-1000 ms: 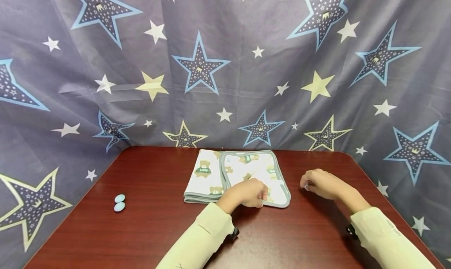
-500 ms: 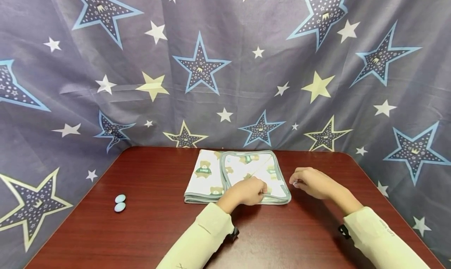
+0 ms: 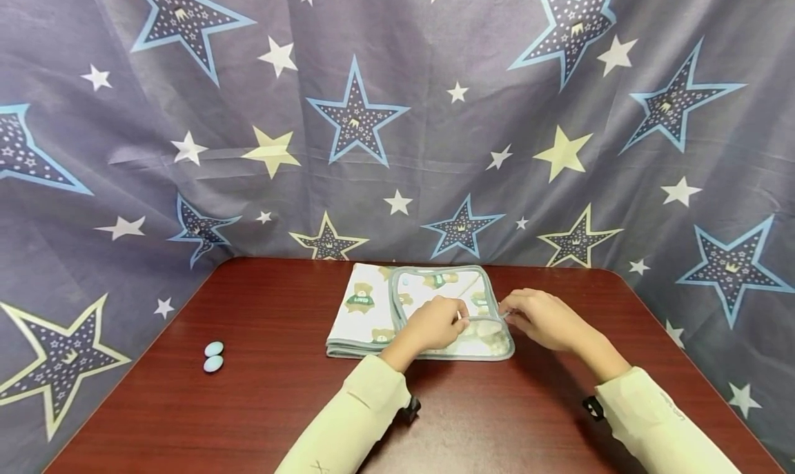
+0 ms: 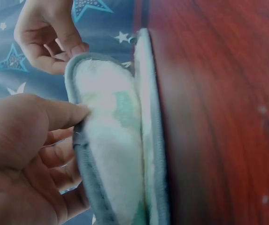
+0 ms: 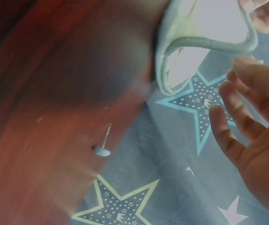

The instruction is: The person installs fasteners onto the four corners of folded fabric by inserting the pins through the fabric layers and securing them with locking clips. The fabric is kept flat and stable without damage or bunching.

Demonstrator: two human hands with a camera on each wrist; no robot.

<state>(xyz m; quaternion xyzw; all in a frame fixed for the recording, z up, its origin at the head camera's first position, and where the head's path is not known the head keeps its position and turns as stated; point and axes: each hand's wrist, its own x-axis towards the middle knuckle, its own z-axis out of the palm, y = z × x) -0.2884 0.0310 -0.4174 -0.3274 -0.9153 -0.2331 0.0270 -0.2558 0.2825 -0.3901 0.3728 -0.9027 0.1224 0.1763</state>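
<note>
A folded white cloth (image 3: 363, 322) with teddy-bear prints and grey-green edging lies on the table near its back. My left hand (image 3: 431, 322) pinches the front edge of its top layer between thumb and finger. In the left wrist view the lifted top layer (image 4: 108, 103) stands apart from the layer below. Close to the right corner of that layer is my right hand (image 5: 261, 126), its fingers half bent and nothing plainly between them. A pin (image 5: 103, 145) with a pale blue cap and twisted shaft lies on the table; the hand hides it in the head view.
Two pale blue oval caps (image 3: 214, 356) lie on the dark red table (image 3: 273, 405) at the left. A small blue dot (image 3: 406, 281) shows at the cloth's back. A star-patterned curtain (image 3: 397, 115) hangs behind the table and along both sides.
My right hand has moved left to the cloth's right corner. My left hand has raised the front edge of the top layer and tipped it back, which shows its underside.
</note>
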